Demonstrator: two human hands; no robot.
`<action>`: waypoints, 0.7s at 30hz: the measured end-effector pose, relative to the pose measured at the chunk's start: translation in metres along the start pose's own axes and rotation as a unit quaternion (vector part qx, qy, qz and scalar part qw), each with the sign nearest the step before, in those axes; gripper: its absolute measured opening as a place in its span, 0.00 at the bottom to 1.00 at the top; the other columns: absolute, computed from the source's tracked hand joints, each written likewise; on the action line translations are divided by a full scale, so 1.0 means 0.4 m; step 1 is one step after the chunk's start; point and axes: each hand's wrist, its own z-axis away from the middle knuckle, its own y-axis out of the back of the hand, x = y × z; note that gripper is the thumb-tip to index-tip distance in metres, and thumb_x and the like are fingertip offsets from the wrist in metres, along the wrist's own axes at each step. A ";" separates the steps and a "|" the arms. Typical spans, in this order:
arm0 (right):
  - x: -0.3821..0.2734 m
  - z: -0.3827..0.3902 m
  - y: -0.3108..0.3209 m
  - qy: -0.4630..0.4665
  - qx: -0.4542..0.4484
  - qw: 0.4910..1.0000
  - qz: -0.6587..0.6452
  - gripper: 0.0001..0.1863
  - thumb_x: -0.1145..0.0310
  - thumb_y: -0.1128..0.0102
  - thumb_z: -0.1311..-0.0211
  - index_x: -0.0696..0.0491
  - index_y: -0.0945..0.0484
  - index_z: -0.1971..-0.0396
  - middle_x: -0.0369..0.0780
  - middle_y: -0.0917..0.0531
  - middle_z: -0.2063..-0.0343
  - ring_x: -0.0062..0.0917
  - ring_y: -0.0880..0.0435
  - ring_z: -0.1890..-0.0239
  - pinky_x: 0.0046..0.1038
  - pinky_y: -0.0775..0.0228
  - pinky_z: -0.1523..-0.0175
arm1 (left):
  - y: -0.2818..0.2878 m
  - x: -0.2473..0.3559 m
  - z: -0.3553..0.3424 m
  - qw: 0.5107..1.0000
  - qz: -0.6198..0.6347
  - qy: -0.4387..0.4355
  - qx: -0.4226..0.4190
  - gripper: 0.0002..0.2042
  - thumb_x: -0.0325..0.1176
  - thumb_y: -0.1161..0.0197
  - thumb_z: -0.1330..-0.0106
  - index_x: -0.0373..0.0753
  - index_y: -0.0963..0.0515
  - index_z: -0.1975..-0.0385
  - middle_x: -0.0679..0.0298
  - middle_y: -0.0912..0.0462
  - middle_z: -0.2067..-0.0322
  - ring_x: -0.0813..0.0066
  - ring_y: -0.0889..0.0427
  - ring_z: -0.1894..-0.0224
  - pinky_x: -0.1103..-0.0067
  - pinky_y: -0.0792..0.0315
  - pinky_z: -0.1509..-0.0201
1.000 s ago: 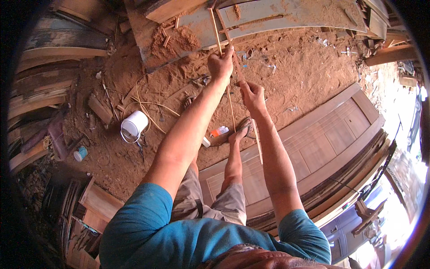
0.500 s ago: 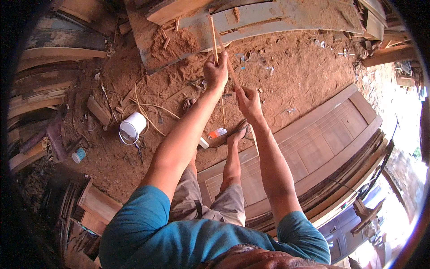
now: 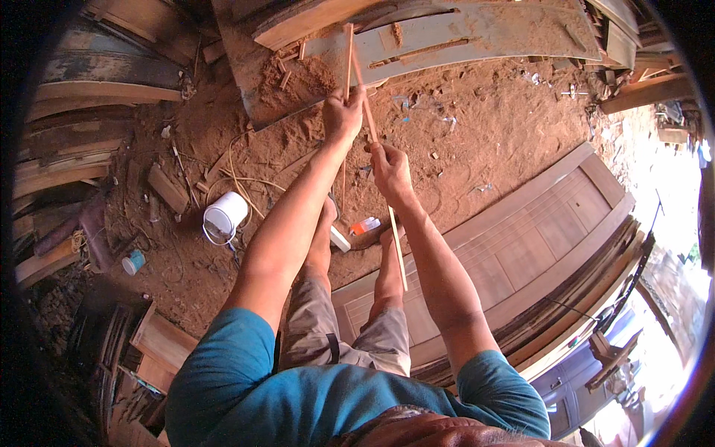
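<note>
My left hand (image 3: 343, 116) is closed around a thin wooden strip (image 3: 348, 59), held upright ahead of me. Part of that strip shows again below the fist. Lower and to the right, my right hand (image 3: 390, 170) grips a second thin wooden strip (image 3: 398, 253). This one slants up past my left hand, its upper stretch blurred, and its pale lower end hangs by my right forearm. The upper ends of the two strips come close together in front of a grey work surface (image 3: 424, 51); whether they touch I cannot tell.
Sawdust (image 3: 298, 86) and wood scraps lie on the grey surface beside a thick board (image 3: 305, 26). A white bucket (image 3: 226, 216) and an orange-and-white container (image 3: 365, 226) are on the dirt floor. A panelled wooden door (image 3: 514, 242) lies at right, and stacked planks (image 3: 74, 156) line the left.
Both hands have shifted a little to the left with their strips. More of the right strip's lower end now shows below my right hand. My legs appear slightly moved.
</note>
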 end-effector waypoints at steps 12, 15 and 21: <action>0.038 0.027 0.054 0.002 0.021 1.000 0.022 0.22 0.54 0.50 0.24 0.59 0.15 0.61 0.28 0.29 0.82 0.13 0.32 0.79 0.23 0.38 0.74 | -0.013 0.030 0.063 0.997 -0.070 -0.005 -0.007 0.20 0.53 0.37 0.31 0.38 0.18 0.67 0.64 0.19 0.80 0.69 0.19 0.78 0.68 0.27 0.75; 0.010 -0.032 0.077 -0.016 0.056 0.989 0.135 0.24 0.52 0.51 0.25 0.57 0.14 0.61 0.44 0.22 0.80 0.33 0.20 0.74 0.35 0.30 0.66 | -0.051 0.056 0.052 0.996 -0.078 0.008 0.040 0.23 0.54 0.35 0.33 0.35 0.16 0.65 0.57 0.16 0.78 0.61 0.15 0.73 0.64 0.24 0.68; -0.011 -0.075 0.094 0.009 0.080 0.983 0.163 0.23 0.53 0.49 0.27 0.57 0.13 0.63 0.53 0.18 0.79 0.44 0.15 0.72 0.41 0.26 0.63 | -0.082 0.077 0.030 0.991 -0.086 0.091 0.051 0.23 0.53 0.29 0.38 0.35 0.17 0.77 0.62 0.20 0.84 0.70 0.21 0.81 0.71 0.28 0.74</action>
